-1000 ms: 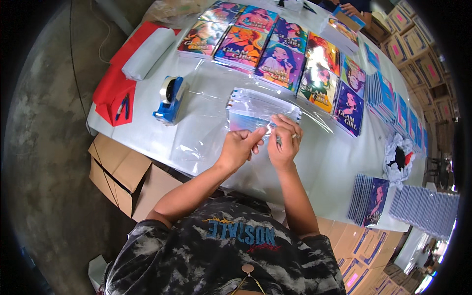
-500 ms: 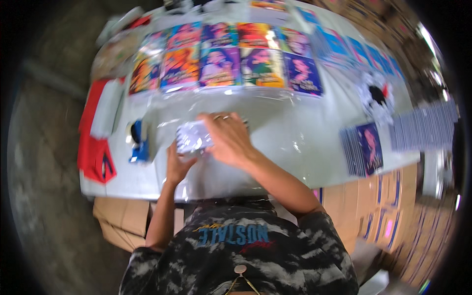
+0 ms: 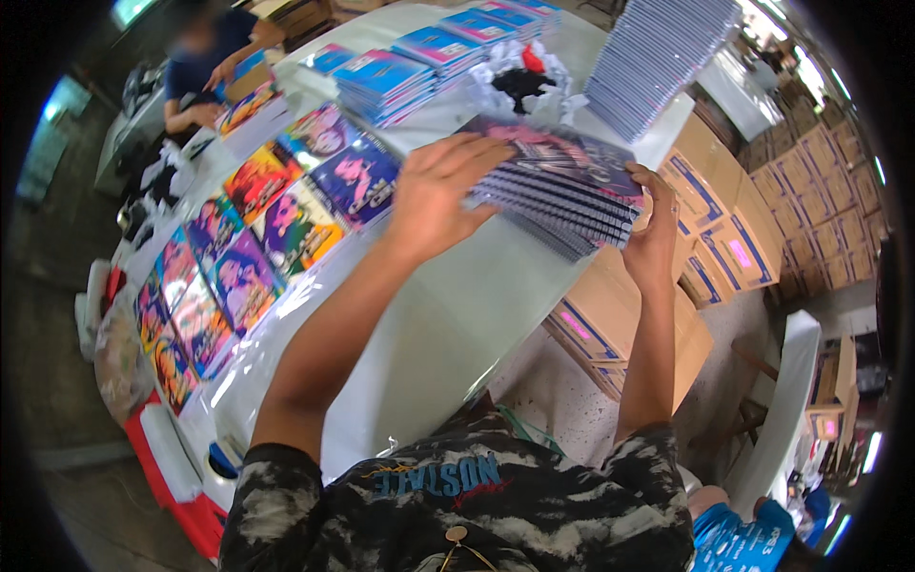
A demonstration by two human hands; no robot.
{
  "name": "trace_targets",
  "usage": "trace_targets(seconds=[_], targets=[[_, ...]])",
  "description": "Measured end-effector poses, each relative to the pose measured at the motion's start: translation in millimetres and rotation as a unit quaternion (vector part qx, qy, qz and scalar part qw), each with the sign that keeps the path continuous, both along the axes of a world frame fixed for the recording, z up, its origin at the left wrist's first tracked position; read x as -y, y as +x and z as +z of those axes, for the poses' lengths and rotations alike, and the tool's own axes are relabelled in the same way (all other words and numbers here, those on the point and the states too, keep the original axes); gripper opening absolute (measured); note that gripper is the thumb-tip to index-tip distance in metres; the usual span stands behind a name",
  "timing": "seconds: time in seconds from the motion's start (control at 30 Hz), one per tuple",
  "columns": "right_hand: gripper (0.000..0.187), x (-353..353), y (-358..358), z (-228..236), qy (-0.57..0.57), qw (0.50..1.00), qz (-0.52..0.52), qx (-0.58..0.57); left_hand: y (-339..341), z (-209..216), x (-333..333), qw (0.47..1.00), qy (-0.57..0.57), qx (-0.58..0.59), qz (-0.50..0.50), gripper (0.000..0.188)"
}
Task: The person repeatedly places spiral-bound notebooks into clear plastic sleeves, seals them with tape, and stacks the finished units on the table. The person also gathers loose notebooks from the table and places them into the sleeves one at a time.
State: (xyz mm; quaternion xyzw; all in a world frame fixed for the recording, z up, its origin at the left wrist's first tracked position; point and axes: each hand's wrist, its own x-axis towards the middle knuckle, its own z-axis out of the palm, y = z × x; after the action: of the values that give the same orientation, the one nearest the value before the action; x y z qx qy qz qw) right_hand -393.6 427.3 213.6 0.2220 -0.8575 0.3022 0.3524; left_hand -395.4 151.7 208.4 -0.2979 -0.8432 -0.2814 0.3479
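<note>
1. In the head view, stacked cardboard boxes (image 3: 734, 243) fill the background at right, and a co-worker in a dark top (image 3: 214, 71) is at the table's far left.
2. The pale-covered table (image 3: 448, 324) carries 2 rows of 5 bright notebook piles (image 3: 243, 281) at left. Blue-and-pink stacks (image 3: 391, 71), crumpled white plastic (image 3: 491, 81) and a tall stack of spiral-bound books (image 3: 658, 62) line the far side.
3. The dark-covered notebook stack (image 3: 562, 195) is at the table's right edge, spiral spines toward the person; whether its upper part is lifted off the layers below, I cannot tell.
4. The left hand (image 3: 440, 195) grasps its left end: forearm slanting up and rightward, back of the hand up, fingers stretched together over the cover, thumb pointing along the spines.
5. The right hand (image 3: 653, 224) clasps the right end, forearm nearly upright, fingers bent over the far corner, thumb on the near side by the spines.
</note>
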Motion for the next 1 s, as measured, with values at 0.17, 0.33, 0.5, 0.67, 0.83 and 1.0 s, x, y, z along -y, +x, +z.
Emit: trace_targets(seconds=[0.17, 0.33, 0.5, 0.67, 0.83, 1.0], targets=[[0.055, -61, -47, -105, 0.023, 0.997, -0.072, 0.031, -102, -148, -81, 0.998, -0.051, 0.002, -0.044, 0.054], [0.048, -70, -19, -118, 0.068, 0.990, -0.104, 0.061, -81, -134, -63, 0.998, 0.026, 0.051, -0.012, 0.049], [0.034, 18, -15, -119, -0.016, 0.994, -0.014, -0.105, -99, -178, 46, 0.876, -0.068, 0.133, 0.459, 0.060], [0.040, 153, -25, -134, -0.338, 0.875, 0.105, 0.330, -64, -147, 85, 0.820, 0.061, 0.483, 0.301, 0.053], [0.044, 176, -54, -164, -0.673, 0.284, 0.279, 0.624, 4, -122, 104, 0.846, 0.375, 0.374, 0.063, 0.049], [0.031, 168, -45, -125, -0.673, 0.465, 0.214, 0.533, 9, -147, 236, 0.660, 0.056, 0.387, 0.641, 0.079]])
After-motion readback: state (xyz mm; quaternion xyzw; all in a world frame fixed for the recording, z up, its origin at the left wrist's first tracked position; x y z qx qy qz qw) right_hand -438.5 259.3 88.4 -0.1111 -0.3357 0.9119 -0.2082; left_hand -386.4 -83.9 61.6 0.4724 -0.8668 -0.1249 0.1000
